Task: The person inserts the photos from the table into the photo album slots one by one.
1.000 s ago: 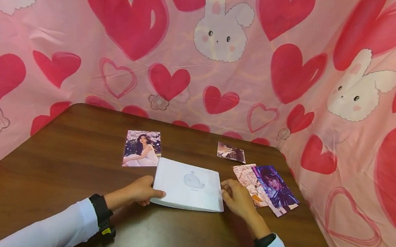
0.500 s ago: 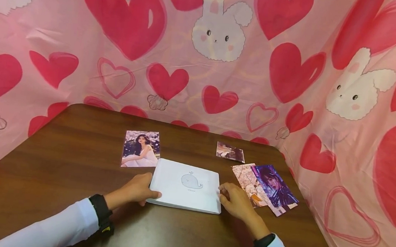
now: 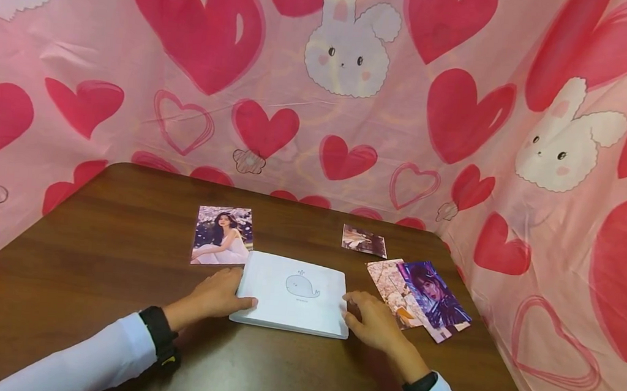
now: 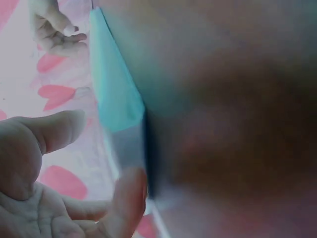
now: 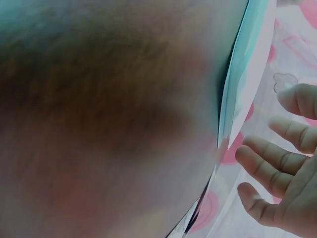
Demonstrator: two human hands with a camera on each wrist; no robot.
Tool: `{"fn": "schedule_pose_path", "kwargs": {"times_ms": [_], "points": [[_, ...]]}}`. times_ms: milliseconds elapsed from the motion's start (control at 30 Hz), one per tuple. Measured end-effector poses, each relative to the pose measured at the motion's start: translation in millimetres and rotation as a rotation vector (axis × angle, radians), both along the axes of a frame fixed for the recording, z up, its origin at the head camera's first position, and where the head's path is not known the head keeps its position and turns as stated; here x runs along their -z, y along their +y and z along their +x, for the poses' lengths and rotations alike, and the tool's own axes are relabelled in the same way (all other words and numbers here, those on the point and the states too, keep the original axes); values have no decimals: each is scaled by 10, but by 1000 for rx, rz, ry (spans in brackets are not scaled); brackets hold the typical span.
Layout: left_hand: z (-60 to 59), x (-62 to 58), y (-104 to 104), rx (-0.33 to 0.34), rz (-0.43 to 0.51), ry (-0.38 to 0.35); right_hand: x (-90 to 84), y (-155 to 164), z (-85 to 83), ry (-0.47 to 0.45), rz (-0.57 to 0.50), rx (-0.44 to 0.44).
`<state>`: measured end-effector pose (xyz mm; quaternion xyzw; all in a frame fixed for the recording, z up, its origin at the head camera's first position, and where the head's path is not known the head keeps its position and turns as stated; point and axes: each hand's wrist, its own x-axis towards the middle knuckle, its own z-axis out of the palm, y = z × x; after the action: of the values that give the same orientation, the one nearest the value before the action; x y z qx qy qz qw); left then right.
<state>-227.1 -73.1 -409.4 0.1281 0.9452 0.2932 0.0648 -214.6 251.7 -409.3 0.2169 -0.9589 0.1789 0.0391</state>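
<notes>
In the head view a white photo album [image 3: 304, 312] with a small blue whale drawn on its cover lies flat on the brown table. My left hand [image 3: 216, 292] is at its left edge, thumb reaching over the near left corner. The left wrist view shows that thumb [image 4: 62, 130] lifted apart from the cover, with a finger [image 4: 130, 201] by the album's side. Beside the right edge, my right hand [image 3: 372, 320] has its fingertips at or near the border. Relaxed, spread fingers [image 5: 270, 168] appear in the right wrist view, holding nothing.
A photo of a person in a white dress [image 3: 223, 236] lies behind the album's left side. Farther right are a small photo [image 3: 364, 241], a pink blossom photo [image 3: 394, 288] and a purple-blue picture [image 3: 435, 294] overlapping it. A pink heart-patterned cloth [image 3: 279, 64] surrounds the table.
The album has shifted slightly left and now lies flatter. My left hand has loosened from its corner grip. My right hand has edged slightly left with it. The photos stay put.
</notes>
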Motion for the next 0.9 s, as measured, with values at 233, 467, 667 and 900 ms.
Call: {"fn": "schedule_pose_path", "kwargs": {"times_ms": [233, 467, 667, 900], "points": [[-37, -63, 8, 303, 8, 235, -28, 62, 100, -56, 57, -87], [-15, -64, 35, 567, -64, 349, -35, 188, 187, -116, 99, -63], [12, -47, 40, 634, -130, 285, -11, 286, 237, -213, 84, -54], [18, -18, 59, 635, -170, 341, 18, 342, 273, -281, 76, -54]]}}
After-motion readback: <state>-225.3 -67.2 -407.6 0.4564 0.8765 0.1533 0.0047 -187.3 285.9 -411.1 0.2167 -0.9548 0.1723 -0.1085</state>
